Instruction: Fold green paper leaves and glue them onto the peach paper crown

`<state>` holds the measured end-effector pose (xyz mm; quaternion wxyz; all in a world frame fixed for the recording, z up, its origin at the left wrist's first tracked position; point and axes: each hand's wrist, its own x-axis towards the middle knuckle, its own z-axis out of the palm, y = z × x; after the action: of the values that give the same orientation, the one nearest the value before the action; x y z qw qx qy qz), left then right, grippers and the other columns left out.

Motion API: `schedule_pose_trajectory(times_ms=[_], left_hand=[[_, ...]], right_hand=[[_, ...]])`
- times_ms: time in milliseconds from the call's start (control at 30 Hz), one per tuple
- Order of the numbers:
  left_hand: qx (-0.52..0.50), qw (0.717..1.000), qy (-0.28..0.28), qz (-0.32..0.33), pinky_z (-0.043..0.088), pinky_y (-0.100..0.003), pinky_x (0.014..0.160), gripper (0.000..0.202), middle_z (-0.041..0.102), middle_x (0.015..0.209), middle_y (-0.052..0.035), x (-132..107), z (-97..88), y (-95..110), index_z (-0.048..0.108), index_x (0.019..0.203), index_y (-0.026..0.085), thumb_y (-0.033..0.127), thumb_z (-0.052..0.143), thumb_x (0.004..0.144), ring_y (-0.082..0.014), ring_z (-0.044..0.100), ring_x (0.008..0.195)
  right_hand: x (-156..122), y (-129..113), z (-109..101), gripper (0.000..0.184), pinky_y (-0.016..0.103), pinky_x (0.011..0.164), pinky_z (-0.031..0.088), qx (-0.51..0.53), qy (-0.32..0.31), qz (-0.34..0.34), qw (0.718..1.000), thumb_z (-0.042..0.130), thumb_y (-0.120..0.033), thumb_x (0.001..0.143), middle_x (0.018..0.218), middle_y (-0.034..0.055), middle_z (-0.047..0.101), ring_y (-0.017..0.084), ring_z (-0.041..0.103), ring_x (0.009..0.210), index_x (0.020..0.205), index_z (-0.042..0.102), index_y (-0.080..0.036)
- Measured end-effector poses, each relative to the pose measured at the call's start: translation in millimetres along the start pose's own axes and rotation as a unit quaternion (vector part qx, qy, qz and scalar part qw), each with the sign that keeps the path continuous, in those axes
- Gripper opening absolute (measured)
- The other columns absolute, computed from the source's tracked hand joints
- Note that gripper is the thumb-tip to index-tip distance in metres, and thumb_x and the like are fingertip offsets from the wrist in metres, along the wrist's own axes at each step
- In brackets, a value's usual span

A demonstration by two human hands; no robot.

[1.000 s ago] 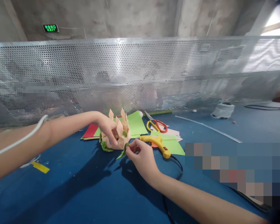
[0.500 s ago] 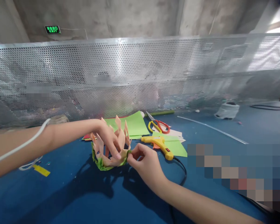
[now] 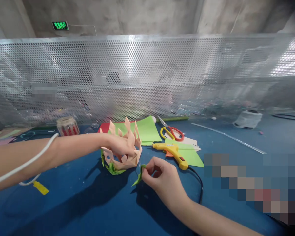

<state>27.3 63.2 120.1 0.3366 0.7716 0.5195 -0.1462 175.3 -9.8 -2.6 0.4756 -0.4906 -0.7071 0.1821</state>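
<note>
A ring of folded peach paper [image 3: 133,161] with upright pointed petals stands on the blue table. Folded green paper leaves [image 3: 113,169] line its lower left and front edge. My left hand [image 3: 120,146] reaches over the rim and grips the ring's right wall; some fingers are hidden among the petals. Just right of the ring, my right hand [image 3: 159,173] pinches a loose folded green paper leaf [image 3: 138,180] between thumb and forefinger. A thin pale strand, perhaps glue, runs between leaf and ring.
A yellow glue gun [image 3: 170,151] lies right of the ring on green paper [image 3: 190,155], its black cord trailing forward. Scissors [image 3: 172,132] rest behind it. A clear jar [image 3: 67,127] stands back left. Perforated metal panels [image 3: 137,72] border the table's far side.
My right hand has drawn the green leaf away from the ring's right edge, where it was touching. My left hand's fingers have shifted on the ring, and the ring is slightly raised or turned.
</note>
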Motion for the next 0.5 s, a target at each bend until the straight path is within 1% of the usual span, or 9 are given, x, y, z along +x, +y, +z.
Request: schedule_pose_trajectory(times_ms=[200,233,300,367,433,500], left_hand=[[-0.083,0.994,0.073,0.014,0.054,-0.043,0.083,0.031,0.06,0.119,-0.0086,-5.5,24.2,-2.3,0.056,0.119,0.016,0.032,0.059,0.093,-0.0236,0.063,0.099],[-0.094,0.992,0.084,0.019,0.054,-0.043,0.082,0.031,0.06,0.119,-0.0085,-7.0,27.7,-3.2,0.057,0.119,0.016,0.032,0.059,0.093,-0.0236,0.063,0.099],[-0.111,0.988,0.098,0.029,0.054,-0.043,0.082,0.03,0.06,0.118,-0.0084,-9.9,33.0,-5.4,0.057,0.118,0.016,0.032,0.058,0.093,-0.0234,0.063,0.099],[-0.126,0.986,0.104,0.041,0.054,-0.043,0.082,0.029,0.061,0.118,-0.0082,-11.6,36.6,-8.4,0.057,0.118,0.017,0.033,0.058,0.093,-0.0231,0.063,0.098],[-0.141,0.983,0.102,0.055,0.054,-0.042,0.082,0.029,0.061,0.117,-0.0081,-11.0,39.7,-12.6,0.058,0.117,0.017,0.033,0.058,0.093,-0.023,0.063,0.098],[-0.155,0.98,0.099,0.071,0.055,-0.042,0.082,0.029,0.061,0.118,-0.0081,-7.8,43.3,-17.8,0.057,0.118,0.017,0.033,0.058,0.093,-0.0232,0.063,0.098]], right_hand=[[7.9,-4.2,-9.7,0.031,0.02,0.046,0.043,-0.055,0.025,-0.104,0.993,0.06,-0.033,0.091,0.059,-0.0072,0.052,0.007,0.049,0.048,0.065,0.052,-0.017],[9.3,-4.4,-12.4,0.031,0.02,0.047,0.043,-0.068,0.032,-0.123,0.99,0.06,-0.031,0.09,0.059,-0.0067,0.052,0.007,0.049,0.049,0.064,0.051,-0.017],[11.1,-5.6,-18.1,0.025,0.021,0.048,0.043,-0.097,0.043,-0.16,0.981,0.058,-0.022,0.087,0.061,-0.0048,0.053,0.008,0.049,0.051,0.063,0.051,-0.019],[11.7,-8.3,-23.4,0.018,0.021,0.046,0.04,-0.133,0.046,-0.198,0.97,0.053,-0.013,0.081,0.062,-0.0024,0.055,0.009,0.048,0.05,0.065,0.053,-0.02],[11.4,-12.2,-27.7,0.018,0.022,0.045,0.038,-0.17,0.046,-0.235,0.956,0.048,-0.009,0.079,0.062,-0.0004,0.057,0.011,0.049,0.049,0.067,0.055,-0.02],[11.1,-16.2,-30.6,0.021,0.024,0.046,0.038,-0.202,0.05,-0.265,0.942,0.044,-0.009,0.081,0.062,0.001,0.059,0.013,0.051,0.05,0.068,0.056,-0.02]])
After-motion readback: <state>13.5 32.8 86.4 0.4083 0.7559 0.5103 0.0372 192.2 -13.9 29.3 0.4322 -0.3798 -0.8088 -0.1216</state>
